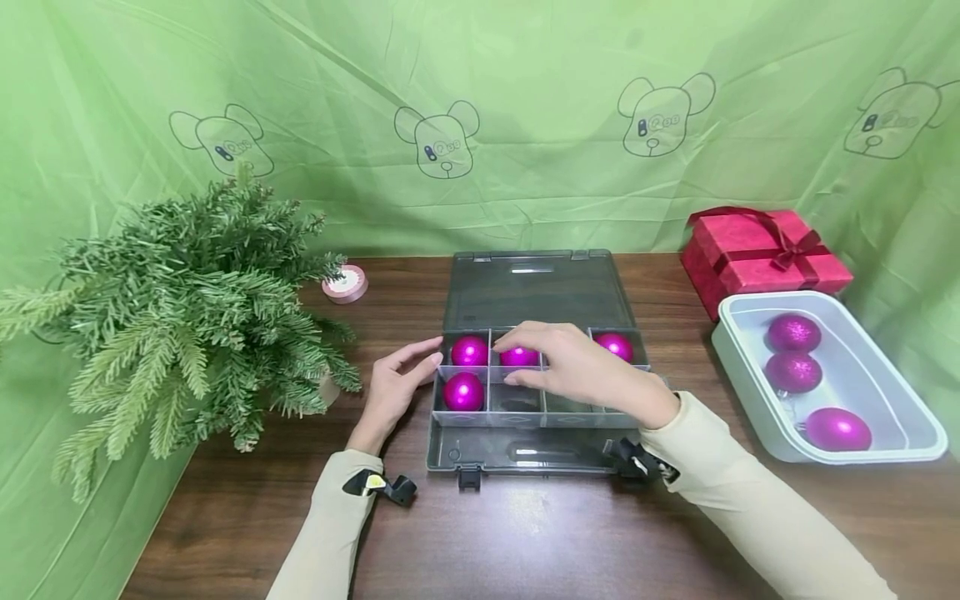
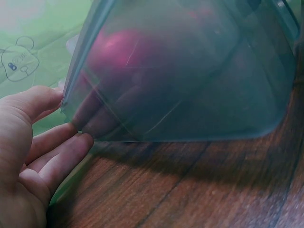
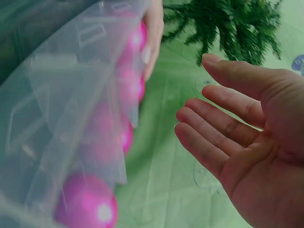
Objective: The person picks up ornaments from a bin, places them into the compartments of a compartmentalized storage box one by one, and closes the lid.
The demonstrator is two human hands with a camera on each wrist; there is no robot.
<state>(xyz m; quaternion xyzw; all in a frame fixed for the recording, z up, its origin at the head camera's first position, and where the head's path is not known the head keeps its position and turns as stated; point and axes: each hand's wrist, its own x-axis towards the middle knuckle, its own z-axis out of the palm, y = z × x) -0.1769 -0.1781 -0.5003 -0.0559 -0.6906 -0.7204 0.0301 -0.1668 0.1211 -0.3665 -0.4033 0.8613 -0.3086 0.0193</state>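
A dark translucent divided box (image 1: pixel 517 419) lies with its lid (image 1: pixel 532 287) folded back. Several shiny magenta balls sit in its compartments: the back-left ball (image 1: pixel 470 351), the one in front of it (image 1: pixel 463 392), and others along the back row (image 1: pixel 613 347). My left hand (image 1: pixel 390 392) touches the box's left side; in the left wrist view its thumb is at the rim and its fingertips rest against the wall. Over the back row hovers my right hand (image 1: pixel 581 371), fingers extended around a ball (image 1: pixel 519 356) in the head view; its palm (image 3: pixel 256 166) holds nothing.
At right, a white tub (image 1: pixel 738 387) holds magenta balls (image 1: pixel 838 429), before a red gift box (image 1: pixel 772 250) with a dark bow. A small artificial fir tree (image 1: pixel 217 308) stands left, beside a pink ribbon roll (image 1: pixel 345 284). A green curtain (image 1: pixel 525 192) hangs behind.
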